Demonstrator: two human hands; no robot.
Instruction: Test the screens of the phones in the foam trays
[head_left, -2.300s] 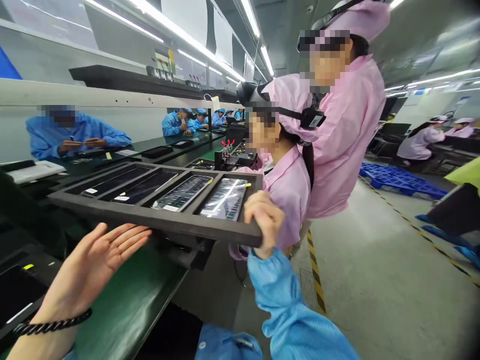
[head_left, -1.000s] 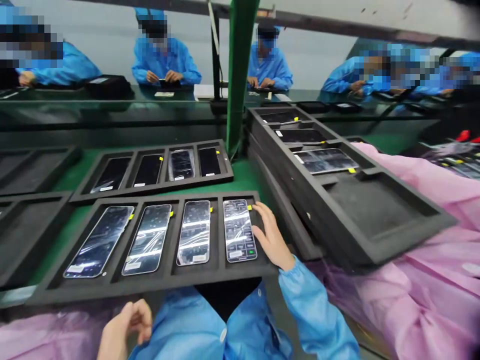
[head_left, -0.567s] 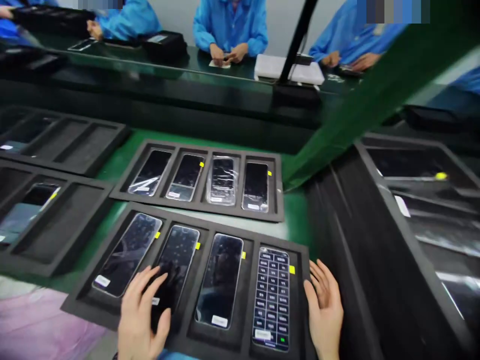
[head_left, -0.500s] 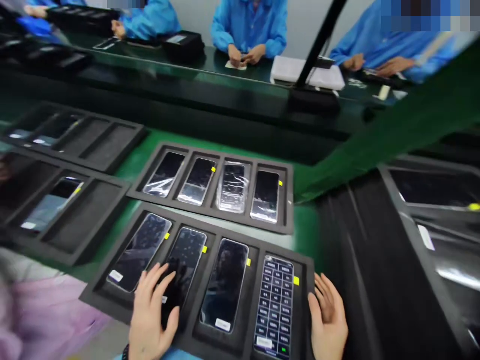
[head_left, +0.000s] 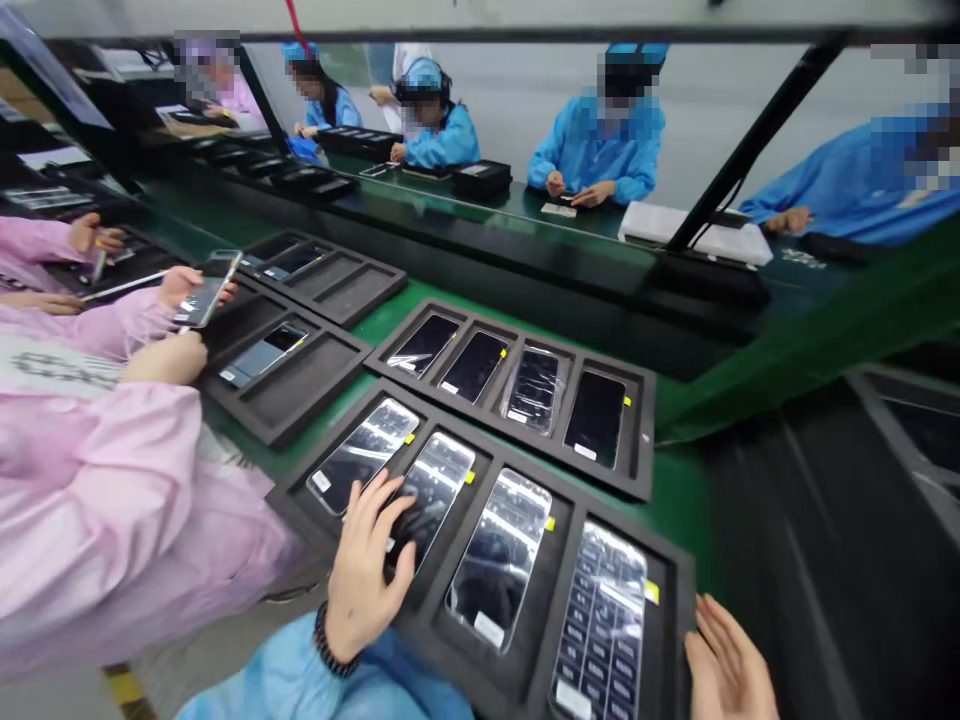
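Observation:
In front of me is a black foam tray (head_left: 517,690) with several smartphones lying in its slots, each with a yellow tab. My left hand (head_left: 367,570) has its fingers spread over the lower part of the second phone (head_left: 442,480) from the left; whether they touch the glass I cannot tell. To its right lies a dark-screened phone (head_left: 506,560) with a white label. The rightmost phone (head_left: 600,620) shows a lit grid of buttons. My right hand (head_left: 727,660) rests at the tray's right edge, fingers extended and holding nothing.
Behind stands another phone tray (head_left: 649,440) on the green bench. At the left, a person in pink holds a phone (head_left: 210,290) above more foam trays (head_left: 330,350). A dark case (head_left: 810,560) borders the right side. Several people in blue sit across a barrier.
My view has tilted up and swung left, bringing in the pink-sleeved person with a phone. Both hands keep their places at the tray. Bright reflections now cross the phone screens.

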